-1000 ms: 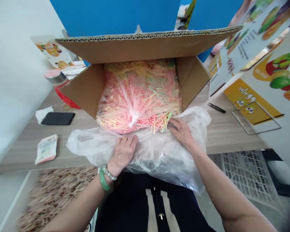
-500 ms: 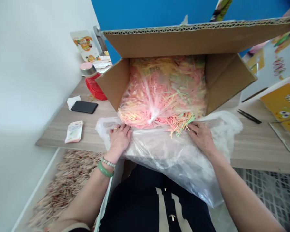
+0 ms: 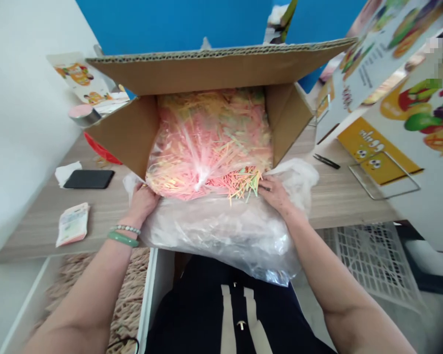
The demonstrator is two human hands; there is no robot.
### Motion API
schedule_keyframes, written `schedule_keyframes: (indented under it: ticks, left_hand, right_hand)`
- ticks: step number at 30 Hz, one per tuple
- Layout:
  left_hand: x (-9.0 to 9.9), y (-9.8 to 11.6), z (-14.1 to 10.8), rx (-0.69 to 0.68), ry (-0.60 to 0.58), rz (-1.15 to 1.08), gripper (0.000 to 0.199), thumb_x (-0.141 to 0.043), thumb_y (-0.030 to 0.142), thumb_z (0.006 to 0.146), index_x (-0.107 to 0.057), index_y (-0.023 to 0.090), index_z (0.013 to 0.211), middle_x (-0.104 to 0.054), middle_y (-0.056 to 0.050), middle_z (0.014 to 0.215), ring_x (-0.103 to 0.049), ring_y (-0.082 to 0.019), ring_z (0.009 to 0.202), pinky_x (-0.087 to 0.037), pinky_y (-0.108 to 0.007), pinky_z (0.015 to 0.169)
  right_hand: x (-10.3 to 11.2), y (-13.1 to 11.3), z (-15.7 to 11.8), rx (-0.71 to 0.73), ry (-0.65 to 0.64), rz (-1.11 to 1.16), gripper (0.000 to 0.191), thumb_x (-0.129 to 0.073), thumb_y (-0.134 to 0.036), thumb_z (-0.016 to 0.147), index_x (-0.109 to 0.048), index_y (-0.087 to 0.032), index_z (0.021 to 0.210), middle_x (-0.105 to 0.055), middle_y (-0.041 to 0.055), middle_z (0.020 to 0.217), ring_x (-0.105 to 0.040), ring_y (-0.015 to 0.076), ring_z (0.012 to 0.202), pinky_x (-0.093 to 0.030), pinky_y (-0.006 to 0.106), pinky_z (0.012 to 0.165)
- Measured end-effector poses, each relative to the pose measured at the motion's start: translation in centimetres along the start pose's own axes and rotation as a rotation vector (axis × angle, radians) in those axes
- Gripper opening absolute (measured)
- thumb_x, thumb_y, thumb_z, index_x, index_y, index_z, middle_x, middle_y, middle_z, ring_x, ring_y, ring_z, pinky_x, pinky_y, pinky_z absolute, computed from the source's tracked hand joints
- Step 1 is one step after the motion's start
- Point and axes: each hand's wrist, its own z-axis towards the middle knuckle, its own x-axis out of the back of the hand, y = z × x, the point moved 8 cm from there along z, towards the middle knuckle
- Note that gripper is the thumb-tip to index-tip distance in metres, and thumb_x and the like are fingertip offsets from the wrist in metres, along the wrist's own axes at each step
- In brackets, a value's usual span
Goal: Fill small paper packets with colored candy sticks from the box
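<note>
An opened cardboard box [image 3: 288, 123] lies with its mouth toward me. Inside is a clear plastic bag [image 3: 201, 179] of thin pink, yellow and green sticks [image 3: 177, 147], its neck gathered at the front. Some loose sticks [image 3: 243, 182] spill beside the neck. Loose clear plastic sheeting [image 3: 214, 221] spreads below the mouth and hangs over the table edge. My left hand [image 3: 143, 201] is closed on this plastic at the box's lower left corner, fingertips partly hidden. At the lower right, my right hand [image 3: 276, 194] grips the plastic beside the loose sticks, its fingers bent and partly covered.
On the wooden table [image 3: 37, 216] at left lie a black phone [image 3: 89, 179] and a stack of paper slips [image 3: 73, 223]. A red jar [image 3: 101, 147] is partly behind the box flap. Right are black snips [image 3: 327, 161], a wire stand [image 3: 386, 177] and printed cartons [image 3: 421, 123].
The view has shifted right, and more cartons show there. My left hand has moved round the box's lower left corner. The left flap covers more of the red jar.
</note>
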Motion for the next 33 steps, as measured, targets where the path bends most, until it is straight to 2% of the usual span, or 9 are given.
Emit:
schedule_keyframes:
  ticks: [4, 8, 11, 14, 18, 22, 25, 28, 33]
  left_hand:
    - [0.2, 0.1, -1.2, -0.063, 0.005, 0.192, 0.034, -0.038, 0.026, 0.100, -0.069, 0.011, 0.099, -0.071, -0.013, 0.105, -0.061, -0.027, 0.108, -0.044, -0.036, 0.097]
    - [0.7, 1.0, -1.9, -0.053, 0.052, 0.433, 0.039, -0.036, 0.026, 0.100, -0.072, 0.014, 0.096, -0.071, -0.019, 0.104, -0.058, -0.037, 0.111, -0.041, -0.049, 0.094]
    - [1.3, 1.7, -2.4, -0.002, 0.037, 0.527, 0.043, -0.032, 0.028, 0.101, -0.072, 0.013, 0.099, -0.070, -0.021, 0.106, -0.060, -0.039, 0.107, -0.041, -0.051, 0.089]
    - [1.6, 1.6, -3.0, 0.089, -0.033, 0.423, 0.042, -0.032, 0.024, 0.099, -0.072, 0.010, 0.102, -0.072, -0.021, 0.101, -0.067, -0.036, 0.097, -0.046, -0.047, 0.085]
    - [1.5, 0.7, -4.9, 0.300, -0.044, 0.148, 0.052, -0.029, 0.034, 0.100, -0.059, 0.011, 0.136, -0.072, -0.023, 0.119, -0.071, -0.039, 0.100, -0.053, -0.048, 0.083]
    - [0.8, 2.0, -6.2, 0.260, 0.073, 0.107, 0.061, -0.028, 0.042, 0.099, -0.049, 0.008, 0.145, -0.055, -0.025, 0.149, -0.051, -0.041, 0.138, -0.031, -0.068, 0.115]
    - [-1.0, 1.8, -6.0, 0.277, 0.003, -0.011, 0.063, -0.028, 0.046, 0.098, -0.050, 0.008, 0.144, -0.059, -0.024, 0.144, -0.054, -0.039, 0.137, -0.038, -0.061, 0.115]
    - [-2.0, 2.0, -5.1, 0.213, -0.031, -0.019, 0.062, -0.027, 0.046, 0.098, -0.055, 0.008, 0.138, -0.055, -0.024, 0.149, -0.048, -0.038, 0.142, -0.041, -0.054, 0.115]
    - [-2.0, 3.0, -5.4, 0.189, -0.015, 0.154, 0.064, -0.018, 0.042, 0.102, -0.051, 0.002, 0.140, -0.044, -0.027, 0.156, -0.035, -0.040, 0.149, -0.037, -0.061, 0.115]
  right_hand:
    - [0.5, 0.1, -0.2, -0.072, 0.028, 0.105, 0.024, -0.059, -0.025, 0.086, -0.081, -0.030, 0.096, -0.073, 0.0042, 0.110, -0.066, 0.0238, 0.106, -0.051, 0.042, 0.100]
    - [0.9, 0.1, -0.5, -0.106, 0.070, 0.119, 0.022, -0.059, -0.023, 0.086, -0.080, -0.028, 0.088, -0.075, 0.0029, 0.103, -0.068, 0.0223, 0.103, -0.052, 0.041, 0.099]
    - [1.4, 0.3, -0.7, -0.124, 0.139, 0.116, 0.022, -0.057, -0.023, 0.088, -0.078, -0.028, 0.087, -0.075, 0.0024, 0.103, -0.068, 0.0213, 0.102, -0.053, 0.039, 0.097]
    - [2.0, 0.6, -0.7, -0.146, 0.169, 0.110, 0.026, -0.054, -0.020, 0.088, -0.079, -0.028, 0.092, -0.075, 0.0026, 0.106, -0.068, 0.0214, 0.103, -0.054, 0.039, 0.097]
    - [2.4, -1.1, -0.4, -0.026, 0.002, -0.017, 0.042, -0.047, -0.008, 0.087, -0.078, -0.028, 0.109, -0.075, 0.0041, 0.116, -0.067, 0.0231, 0.110, -0.051, 0.038, 0.103]
    - [4.1, -2.7, -1.2, 0.013, -0.053, -0.210, 0.044, -0.040, -0.008, 0.093, -0.074, -0.023, 0.116, -0.074, 0.0091, 0.117, -0.066, 0.0248, 0.112, -0.052, 0.037, 0.100]
    - [6.1, -2.4, -2.1, -0.037, 0.091, -0.332, 0.040, -0.038, -0.012, 0.097, -0.072, -0.019, 0.117, -0.072, 0.0133, 0.118, -0.063, 0.0283, 0.113, -0.052, 0.043, 0.099]
    - [7.0, -1.0, -2.5, -0.064, 0.197, -0.418, 0.044, -0.042, -0.012, 0.095, -0.063, -0.014, 0.134, -0.061, 0.0172, 0.142, -0.052, 0.0321, 0.132, -0.044, 0.049, 0.110]
    - [4.4, 1.7, -1.8, -0.068, -0.007, -0.418, 0.040, -0.043, -0.019, 0.100, -0.064, -0.026, 0.133, -0.063, 0.0069, 0.144, -0.053, 0.0287, 0.132, -0.039, 0.048, 0.111]
